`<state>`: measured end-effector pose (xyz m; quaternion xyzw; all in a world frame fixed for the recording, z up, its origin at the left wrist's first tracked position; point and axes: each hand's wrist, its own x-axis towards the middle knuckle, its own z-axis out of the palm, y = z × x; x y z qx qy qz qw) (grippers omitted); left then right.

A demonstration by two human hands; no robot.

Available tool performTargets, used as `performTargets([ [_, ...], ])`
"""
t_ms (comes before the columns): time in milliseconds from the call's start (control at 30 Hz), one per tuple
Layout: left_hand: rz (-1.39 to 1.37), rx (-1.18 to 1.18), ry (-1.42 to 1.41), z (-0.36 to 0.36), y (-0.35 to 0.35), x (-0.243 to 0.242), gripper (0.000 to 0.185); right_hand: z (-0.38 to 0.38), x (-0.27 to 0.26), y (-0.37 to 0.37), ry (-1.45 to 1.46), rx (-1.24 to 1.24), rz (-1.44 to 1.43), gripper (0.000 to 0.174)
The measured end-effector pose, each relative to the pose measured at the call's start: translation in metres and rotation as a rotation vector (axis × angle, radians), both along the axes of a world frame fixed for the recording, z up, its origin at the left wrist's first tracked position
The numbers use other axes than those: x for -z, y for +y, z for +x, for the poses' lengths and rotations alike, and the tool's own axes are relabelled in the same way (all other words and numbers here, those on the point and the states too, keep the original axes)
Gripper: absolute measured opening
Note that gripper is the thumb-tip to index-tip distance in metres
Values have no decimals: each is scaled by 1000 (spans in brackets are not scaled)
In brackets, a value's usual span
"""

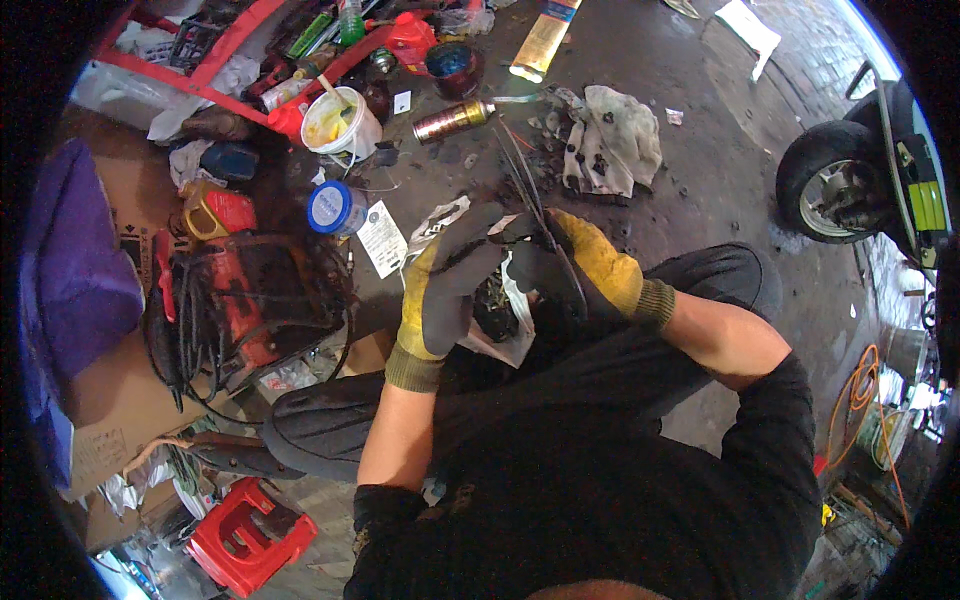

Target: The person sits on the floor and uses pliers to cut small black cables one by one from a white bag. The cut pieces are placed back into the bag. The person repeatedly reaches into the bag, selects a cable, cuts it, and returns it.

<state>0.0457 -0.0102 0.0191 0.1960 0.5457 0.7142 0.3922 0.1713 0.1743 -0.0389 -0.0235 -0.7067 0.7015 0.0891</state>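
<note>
My left hand [457,277], in a grey-and-yellow work glove, grips a whitish plastic bag [517,346] between my crossed legs. Dark small pieces [495,304] show inside the bag, too jumbled to identify. A crumpled part of the bag rises behind the left fingers. My right hand [589,262], gloved alike, holds a long, thin two-pronged metal tool [534,199] resembling tweezers. Its prongs point away from me and stand slightly apart at the tips. Both hands are close together over the bag, and the right fingertips are partly hidden in shadow.
Ahead lie a spray can [454,121], a stained rag [615,142] and a tube [546,37]. To the left stand a white bucket [367,133] of yellow paste, a blue-lidded tub [334,208] and a cable-wrapped red machine [236,300]. A small wheel [832,184] is at right.
</note>
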Motion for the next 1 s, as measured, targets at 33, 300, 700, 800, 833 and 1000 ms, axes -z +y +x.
performTargets([
  [33,-56,3,93,0,2,-3,49,-2,1,2,34,-2,75,48],
  [300,135,-254,-109,4,11,10,62,2,-24,-7,-109,141,620,55],
  [700,299,-81,-419,-5,-1,6,54,1,-41,10,24,152,538,64],
  [800,333,-63,-439,-3,3,0,55,2,-28,17,9,156,578,65],
  [833,354,-50,-412,-2,3,0,54,3,-25,19,0,153,573,65],
  [1000,260,-175,-350,-5,-6,23,59,-2,-71,15,-82,66,637,65],
])
